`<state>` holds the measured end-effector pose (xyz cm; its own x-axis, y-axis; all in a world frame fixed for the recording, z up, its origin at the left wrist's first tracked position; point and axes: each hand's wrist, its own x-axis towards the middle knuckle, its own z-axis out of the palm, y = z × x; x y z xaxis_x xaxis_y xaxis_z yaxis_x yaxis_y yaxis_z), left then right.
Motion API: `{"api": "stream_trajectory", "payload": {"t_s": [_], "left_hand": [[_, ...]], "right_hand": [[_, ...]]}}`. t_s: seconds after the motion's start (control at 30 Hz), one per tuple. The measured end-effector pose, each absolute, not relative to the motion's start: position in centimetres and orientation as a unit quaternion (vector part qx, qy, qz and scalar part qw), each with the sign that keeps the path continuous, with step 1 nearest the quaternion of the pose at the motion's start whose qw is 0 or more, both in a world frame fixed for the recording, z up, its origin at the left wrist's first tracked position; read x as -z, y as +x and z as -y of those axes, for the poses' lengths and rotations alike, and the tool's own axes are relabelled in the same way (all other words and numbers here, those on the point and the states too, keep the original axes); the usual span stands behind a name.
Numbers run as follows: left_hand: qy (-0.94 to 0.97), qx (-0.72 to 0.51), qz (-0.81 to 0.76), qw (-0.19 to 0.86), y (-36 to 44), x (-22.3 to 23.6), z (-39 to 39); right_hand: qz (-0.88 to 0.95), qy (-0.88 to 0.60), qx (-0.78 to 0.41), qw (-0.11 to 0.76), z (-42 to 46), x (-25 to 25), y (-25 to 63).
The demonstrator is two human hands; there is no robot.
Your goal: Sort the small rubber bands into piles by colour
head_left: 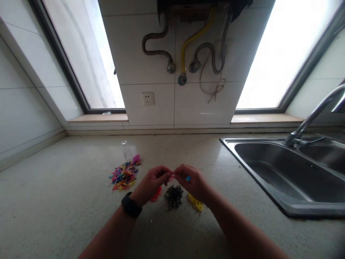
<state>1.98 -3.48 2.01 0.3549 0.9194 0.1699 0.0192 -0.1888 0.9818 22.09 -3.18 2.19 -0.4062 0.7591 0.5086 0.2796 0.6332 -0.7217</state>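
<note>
My left hand and my right hand meet above the counter, fingertips pinched together on a small pink rubber band. A blue band sits on a finger of my right hand. A black wristband is on my left wrist. Below the hands lie three small sorted heaps: red bands, black bands and yellow bands. A mixed pile of coloured bands lies to the left, beside a clear plastic container on its side with a pink lid.
A steel sink with a tap fills the right of the counter. A tiled wall with a socket, hoses and pipes stands behind, between two bright windows.
</note>
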Motion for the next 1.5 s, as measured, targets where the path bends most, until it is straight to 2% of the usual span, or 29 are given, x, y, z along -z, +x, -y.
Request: {"api": "stream_trajectory", "payload": {"t_s": [0.27, 0.77, 1.03, 1.33, 1.4, 1.5], "left_hand": [[0.61, -0.441, -0.37, 0.545, 1.8, -1.6, 3.2], [0.54, -0.47, -0.351, 0.604, 1.9, -1.0, 3.2], [0.478, -0.51, -0.316, 0.642, 1.6, -0.8, 2.9], [0.377, -0.579, -0.316, 0.65, 0.4, -1.4, 2.3], [0.37, -0.589, -0.313, 0.647, 0.2, -1.7, 2.2], [0.368, -0.606, -0.302, 0.637, -0.1, -2.1, 2.1]], "right_hand": [[0.76, -0.342, -0.315, 0.454, 3.0, -1.3, 22.1], [0.596, -0.324, -0.514, 0.525, 2.4, -2.4, 23.5], [0.551, -0.275, -0.584, 0.529, 2.1, -2.0, 23.5], [0.568, -0.26, -0.579, 0.524, 2.5, -2.3, 23.1], [0.598, -0.278, -0.548, 0.515, 2.7, -2.4, 22.9], [0.687, -0.321, -0.441, 0.48, 3.2, -2.4, 22.0]]}}
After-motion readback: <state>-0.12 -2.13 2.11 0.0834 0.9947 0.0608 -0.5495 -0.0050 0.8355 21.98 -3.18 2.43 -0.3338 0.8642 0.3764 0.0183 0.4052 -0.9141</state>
